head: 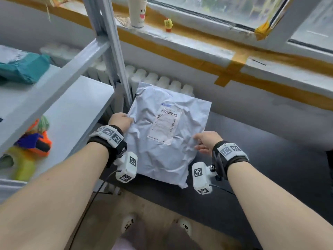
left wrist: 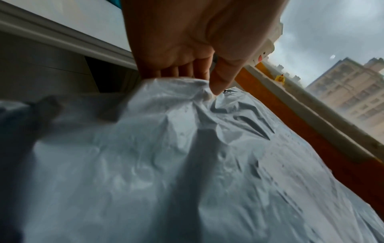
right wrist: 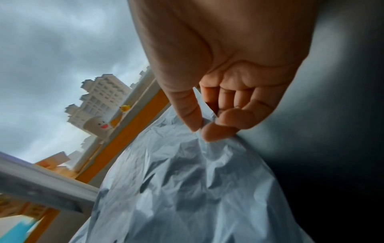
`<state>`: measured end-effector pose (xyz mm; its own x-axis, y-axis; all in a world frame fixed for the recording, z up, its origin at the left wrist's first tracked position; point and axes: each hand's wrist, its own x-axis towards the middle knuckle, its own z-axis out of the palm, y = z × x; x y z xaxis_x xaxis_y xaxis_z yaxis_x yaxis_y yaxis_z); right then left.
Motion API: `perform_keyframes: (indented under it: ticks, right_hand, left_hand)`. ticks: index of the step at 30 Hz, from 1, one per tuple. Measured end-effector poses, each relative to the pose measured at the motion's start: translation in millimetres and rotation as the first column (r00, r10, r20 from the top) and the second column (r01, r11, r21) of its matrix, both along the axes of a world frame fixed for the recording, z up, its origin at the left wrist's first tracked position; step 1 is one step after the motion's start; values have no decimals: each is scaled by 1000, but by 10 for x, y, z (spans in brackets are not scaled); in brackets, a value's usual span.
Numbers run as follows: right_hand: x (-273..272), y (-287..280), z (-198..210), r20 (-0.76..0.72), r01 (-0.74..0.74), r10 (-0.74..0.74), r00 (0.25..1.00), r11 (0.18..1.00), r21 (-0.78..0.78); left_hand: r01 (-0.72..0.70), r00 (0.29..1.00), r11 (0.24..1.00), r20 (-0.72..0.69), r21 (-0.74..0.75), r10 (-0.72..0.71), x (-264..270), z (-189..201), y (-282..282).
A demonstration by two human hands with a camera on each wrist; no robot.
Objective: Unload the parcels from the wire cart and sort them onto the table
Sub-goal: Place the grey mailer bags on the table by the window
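A crumpled grey plastic mailer parcel (head: 162, 141) with a white shipping label (head: 165, 121) hangs in the air in front of me, label side up. My left hand (head: 121, 120) grips its left edge, thumb on top and fingers underneath (left wrist: 187, 70). My right hand (head: 207, 141) pinches the right edge between thumb and fingertips (right wrist: 216, 131). The parcel (left wrist: 187, 164) fills the lower part of both wrist views (right wrist: 187, 189). The parcel is held over the dark floor, right of the white table (head: 72, 112). No wire cart shows.
A teal parcel (head: 23, 69) lies on the table at the far left, and a tape dispenser with orange parts (head: 34, 141) sits near its front. A grey metal post (head: 108, 42) stands at the table corner. A white radiator (head: 162, 83), paper cup (head: 137, 11) and yellow figurine (head: 168, 24) line the window sill.
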<state>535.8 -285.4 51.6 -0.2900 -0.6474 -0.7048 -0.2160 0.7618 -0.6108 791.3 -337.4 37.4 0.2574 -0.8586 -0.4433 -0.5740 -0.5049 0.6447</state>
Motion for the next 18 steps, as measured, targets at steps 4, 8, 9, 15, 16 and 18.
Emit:
perform_keyframes:
  ticks: [4, 8, 9, 15, 16, 18]
  right_hand:
    - [240, -87, -119, -3, 56, -56, 998, 997, 47]
    - [395, -123, -191, -34, 95, -93, 995, 992, 79]
    - [417, -118, -206, -47, 99, -95, 994, 991, 92]
    - [441, -131, -244, -116, 93, -76, 990, 984, 154]
    - [440, -136, -244, -116, 97, -80, 990, 983, 153]
    - [443, -143, -239, -113, 112, -96, 989, 983, 146]
  left_hand:
    - [52, 999, 996, -4, 72, -52, 192, -168, -223]
    - [160, 984, 974, 48, 160, -170, 328, -250, -352]
    - [183, 978, 966, 62, 180, -197, 350, -275, -372]
    - [200, 968, 945, 98, 258, -232, 424, -374, -433]
    - [176, 975, 947, 88, 268, -206, 430, -371, -447]
    - [145, 985, 959, 59, 243, -163, 432, -351, -467]
